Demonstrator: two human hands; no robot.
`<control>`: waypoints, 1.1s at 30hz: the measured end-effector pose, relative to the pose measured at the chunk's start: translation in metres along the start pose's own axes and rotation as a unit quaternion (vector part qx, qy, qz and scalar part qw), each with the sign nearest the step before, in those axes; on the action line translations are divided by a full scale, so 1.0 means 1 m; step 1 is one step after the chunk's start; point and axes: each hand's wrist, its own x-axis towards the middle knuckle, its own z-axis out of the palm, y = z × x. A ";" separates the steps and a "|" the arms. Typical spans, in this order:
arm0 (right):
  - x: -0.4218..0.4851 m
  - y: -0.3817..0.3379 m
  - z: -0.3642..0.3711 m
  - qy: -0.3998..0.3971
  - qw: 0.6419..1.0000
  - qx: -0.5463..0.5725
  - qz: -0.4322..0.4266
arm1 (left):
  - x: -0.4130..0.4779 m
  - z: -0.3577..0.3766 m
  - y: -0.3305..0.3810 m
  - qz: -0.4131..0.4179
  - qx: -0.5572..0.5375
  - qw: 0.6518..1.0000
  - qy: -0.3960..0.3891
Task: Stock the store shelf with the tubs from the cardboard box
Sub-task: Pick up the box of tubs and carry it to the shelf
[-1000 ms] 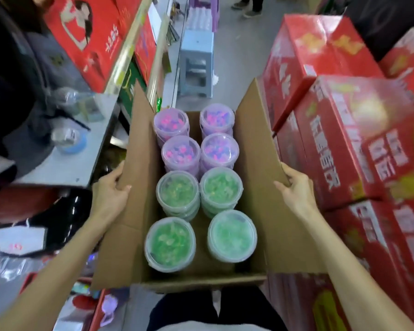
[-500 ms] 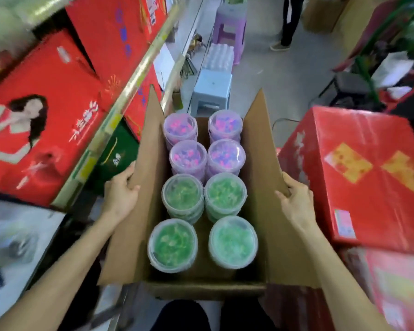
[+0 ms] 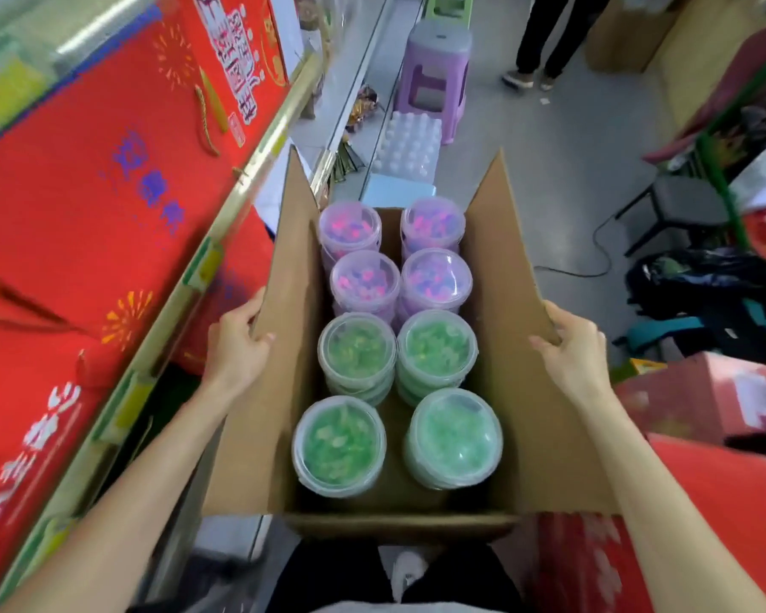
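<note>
An open cardboard box is carried in front of me, both side flaps standing up. Inside stand several clear-lidded tubs in two rows: green tubs nearest me and purple tubs at the far end. My left hand grips the left flap, thumb inside and fingers outside. On the right flap's edge, my right hand holds the same way. The store shelf runs along my left, its gold rail close to the box.
Red gift boxes fill the shelf at left. Ahead in the aisle stand a pack of white bottles, a purple stool and a person's legs. More red boxes and a dark stool are at right.
The box has moved forward along the aisle with both hands holding its flaps. The red boxes at right have slid back, and the shelf's red gift boxes now fill the left.
</note>
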 end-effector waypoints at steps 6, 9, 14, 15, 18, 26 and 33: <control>0.154 -0.041 0.048 -0.010 0.998 0.026 0.061 | 0.183 0.037 0.013 0.007 0.007 1.000 -0.024; 0.227 -0.058 0.062 -0.004 0.996 0.040 0.083 | 0.271 0.051 0.021 0.015 0.029 0.998 -0.058; 0.334 -0.088 0.080 0.004 0.993 0.049 0.107 | 0.386 0.075 0.051 0.019 0.039 0.997 -0.057; 0.357 -0.092 0.082 0.006 0.993 0.052 0.109 | 0.407 0.081 0.059 0.016 0.045 0.997 -0.053; 0.422 -0.099 0.085 0.006 0.993 0.055 0.106 | 0.467 0.100 0.079 0.009 0.037 0.998 -0.050; 0.595 -0.095 0.115 0.008 0.992 0.069 0.107 | 0.615 0.178 0.115 -0.032 0.026 0.999 -0.025; 0.720 -0.075 0.156 0.010 0.993 0.038 0.112 | 0.731 0.237 0.122 -0.035 0.009 0.998 -0.052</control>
